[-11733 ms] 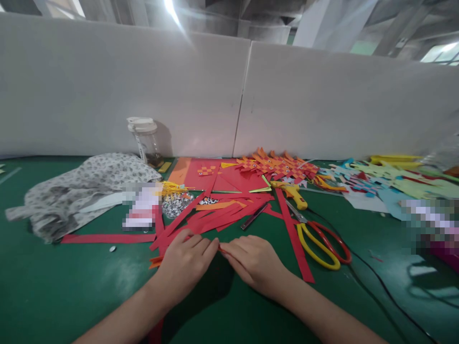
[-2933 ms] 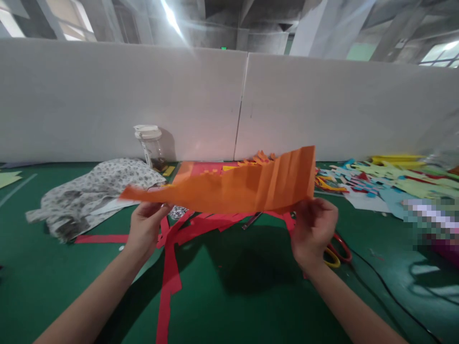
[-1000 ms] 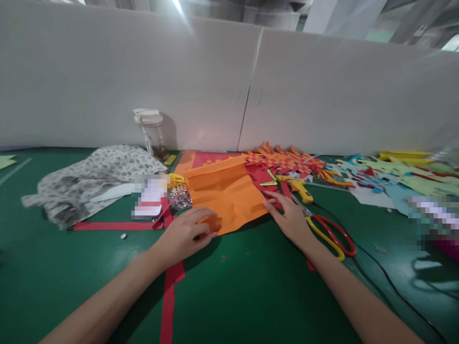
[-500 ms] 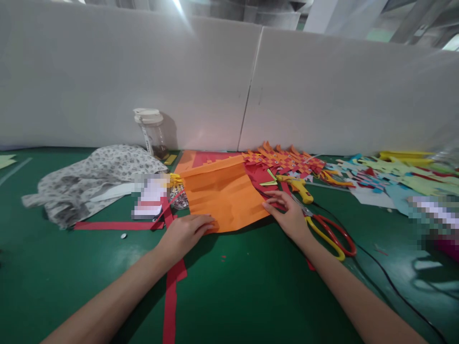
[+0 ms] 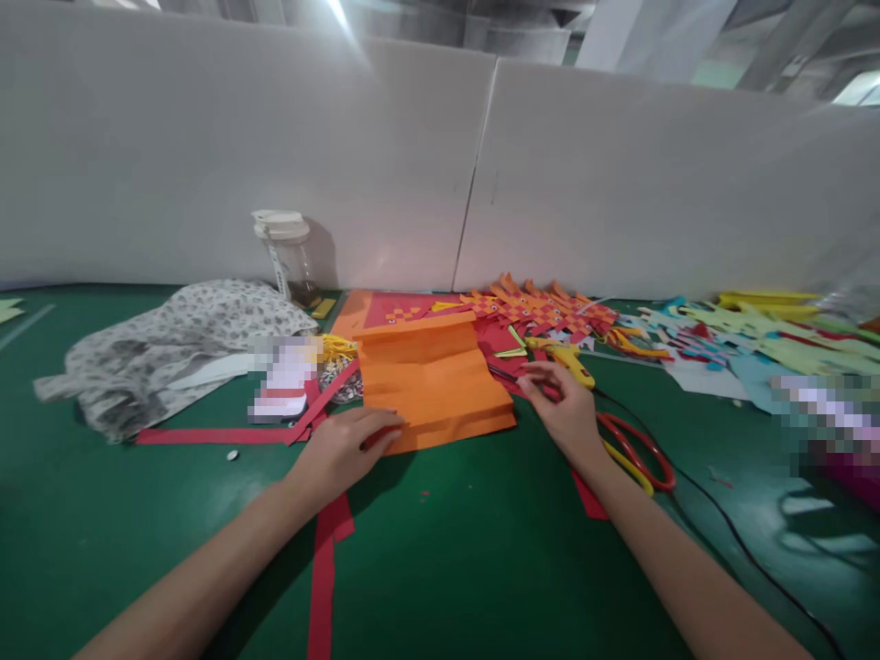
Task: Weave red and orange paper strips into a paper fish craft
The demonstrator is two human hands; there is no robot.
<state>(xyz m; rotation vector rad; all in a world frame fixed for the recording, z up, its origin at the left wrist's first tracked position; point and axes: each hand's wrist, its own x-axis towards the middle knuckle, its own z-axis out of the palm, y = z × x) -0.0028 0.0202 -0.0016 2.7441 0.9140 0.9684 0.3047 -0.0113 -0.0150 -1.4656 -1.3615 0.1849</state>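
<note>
A creased sheet of orange paper (image 5: 433, 380) lies in front of me, its far edge folded up into a strip. My left hand (image 5: 350, 449) pinches the sheet's near left corner between thumb and fingers. Just off the right edge, my right hand (image 5: 560, 412) is apart from the paper, its fingers loosely curled with a gap between thumb and forefinger and nothing seen in them. Under and beside that hand lie scissors with red and yellow handles (image 5: 643, 449), their blades partly hidden. A yellow glue gun (image 5: 564, 357) rests just behind it.
Woven red and orange paper pieces (image 5: 536, 302) lie at the back, coloured scraps (image 5: 742, 335) to the right. Red strips (image 5: 322, 568) lie by my left arm. A patterned cloth (image 5: 192, 335) and a lidded jar (image 5: 285, 257) stand left. A black cord (image 5: 729, 522) crosses the right side.
My right hand has let go of the orange paper's right edge and moved slightly right. The sheet's near edge now shows a crease. The left hand stays at its corner.
</note>
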